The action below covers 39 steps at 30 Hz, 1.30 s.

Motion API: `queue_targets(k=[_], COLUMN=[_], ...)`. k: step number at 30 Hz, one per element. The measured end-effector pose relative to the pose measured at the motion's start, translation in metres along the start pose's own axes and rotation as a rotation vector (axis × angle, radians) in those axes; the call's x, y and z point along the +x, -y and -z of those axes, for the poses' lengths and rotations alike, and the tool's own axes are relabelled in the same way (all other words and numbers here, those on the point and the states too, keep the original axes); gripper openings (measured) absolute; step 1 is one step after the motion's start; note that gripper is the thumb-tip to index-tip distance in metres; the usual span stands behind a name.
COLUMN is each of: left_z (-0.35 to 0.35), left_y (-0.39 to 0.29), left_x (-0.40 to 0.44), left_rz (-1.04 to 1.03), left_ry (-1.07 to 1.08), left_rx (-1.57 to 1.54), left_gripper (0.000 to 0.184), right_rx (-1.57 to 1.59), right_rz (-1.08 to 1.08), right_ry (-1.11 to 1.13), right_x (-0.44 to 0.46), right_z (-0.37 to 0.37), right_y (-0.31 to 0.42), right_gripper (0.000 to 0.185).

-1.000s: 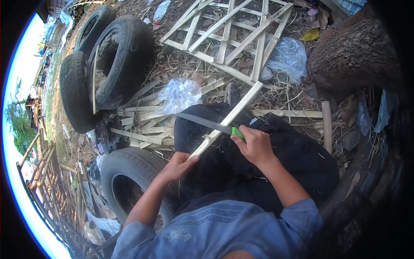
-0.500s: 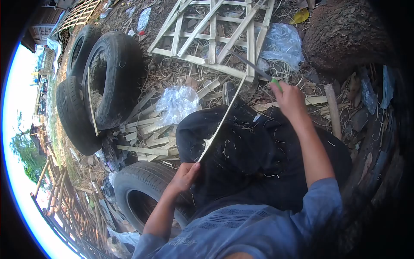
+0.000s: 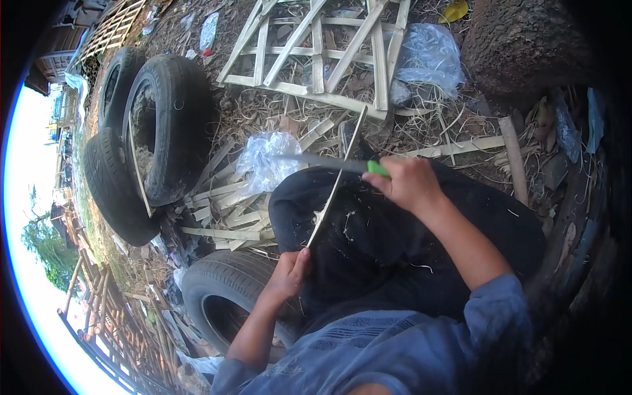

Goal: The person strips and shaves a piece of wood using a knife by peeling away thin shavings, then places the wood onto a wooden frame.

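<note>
My left hand (image 3: 289,271) is closed around the lower end of a thin pale bamboo strip (image 3: 337,176), which slants up and away over my dark-trousered lap. A frayed tuft sticks out from the strip partway along. In my right hand (image 3: 409,184) is a knife (image 3: 316,162) with a green handle, its fingers wrapped round the grip. The blade points left and crosses the strip above its middle; it is blurred, and I cannot tell whether it touches. Beyond the strip's far end lies a bamboo lattice panel (image 3: 306,91) on the ground.
Several old tyres (image 3: 172,131) stand to the left, with another tyre (image 3: 227,296) beside my left forearm. Split bamboo pieces (image 3: 230,220) and a crumpled clear plastic bag (image 3: 263,161) lie near my knee. A tree trunk (image 3: 526,46) rises at the upper right.
My right hand has swung left and down with the knife, from the lattice's near corner to across the bamboo strip. My left hand keeps its hold, and the strip stands slightly steeper.
</note>
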<state>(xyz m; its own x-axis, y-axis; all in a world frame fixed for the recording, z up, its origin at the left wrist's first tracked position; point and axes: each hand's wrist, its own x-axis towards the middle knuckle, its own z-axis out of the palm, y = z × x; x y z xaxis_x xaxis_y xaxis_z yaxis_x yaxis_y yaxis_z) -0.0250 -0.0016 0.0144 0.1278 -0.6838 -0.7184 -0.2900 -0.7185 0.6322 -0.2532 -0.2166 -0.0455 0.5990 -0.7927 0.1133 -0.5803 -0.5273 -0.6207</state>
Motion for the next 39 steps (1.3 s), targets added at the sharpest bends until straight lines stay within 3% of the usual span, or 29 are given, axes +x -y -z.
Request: queue_targets(k=[4, 7, 10, 12, 13, 17, 19, 27, 29, 32, 34, 36, 39], left_z=[-0.001, 0.004, 0.001, 0.002, -0.001, -0.004, -0.009, -0.014, -0.015, -0.02, -0.009, -0.008, -0.002], left_y=[-0.006, 0.0, -0.008, -0.006, -0.005, 0.004, -0.001, -0.009, -0.016, -0.012, -0.014, -0.012, -0.012], left_x=[-0.006, -0.001, -0.001, 0.0, 0.0, 0.002, -0.001, -0.002, -0.004, -0.01, -0.002, 0.0, 0.004], left_rz=[-0.035, 0.021, 0.027, 0.03, 0.002, -0.036, -0.036, -0.065, -0.027, -0.017, -0.057, -0.01, -0.002], left_ry=[-0.031, -0.003, 0.005, 0.026, -0.004, -0.059, -0.086, -0.178, -0.176, -0.163, -0.14, -0.078, -0.015], left_rx=[0.073, 0.054, 0.044, 0.047, 0.007, -0.017, 0.048, 0.256, 0.236, 0.195, 0.201, 0.104, 0.053], left_gripper=[0.058, 0.056, 0.057, 0.058, 0.059, 0.06, 0.059, 0.049, 0.048, 0.048, 0.049, 0.051, 0.052], right_rx=[-0.094, 0.17, 0.488, 0.64, 0.644, 0.325, 0.127, -0.093, -0.131, -0.285, -0.132, -0.048, 0.047], right_rz=[-0.483, -0.438, -0.324, -0.341, -0.286, -0.072, -0.07, 0.243, 0.144, -0.359, -0.352, -0.349, -0.12], right_ry=[-0.06, -0.216, -0.27, 0.008, 0.028, -0.047, 0.102, -0.082, -0.117, -0.212, -0.324, -0.275, -0.193], right_x=[0.045, 0.035, 0.012, 0.001, -0.003, -0.012, -0.014, 0.011, 0.025, 0.058, 0.054, 0.041, 0.01], right_z=[0.051, 0.065, 0.054, 0.06, 0.058, 0.043, 0.035, 0.003, 0.002, 0.044, 0.07, 0.078, 0.056], right_y=[-0.074, -0.078, -0.031, -0.008, 0.001, 0.023, 0.023, -0.017, -0.029, -0.099, -0.094, -0.058, -0.016], right_gripper=[0.06, 0.058, 0.042, 0.032, 0.027, 0.038, 0.045, 0.048, 0.051, 0.053, 0.052, 0.049, 0.044])
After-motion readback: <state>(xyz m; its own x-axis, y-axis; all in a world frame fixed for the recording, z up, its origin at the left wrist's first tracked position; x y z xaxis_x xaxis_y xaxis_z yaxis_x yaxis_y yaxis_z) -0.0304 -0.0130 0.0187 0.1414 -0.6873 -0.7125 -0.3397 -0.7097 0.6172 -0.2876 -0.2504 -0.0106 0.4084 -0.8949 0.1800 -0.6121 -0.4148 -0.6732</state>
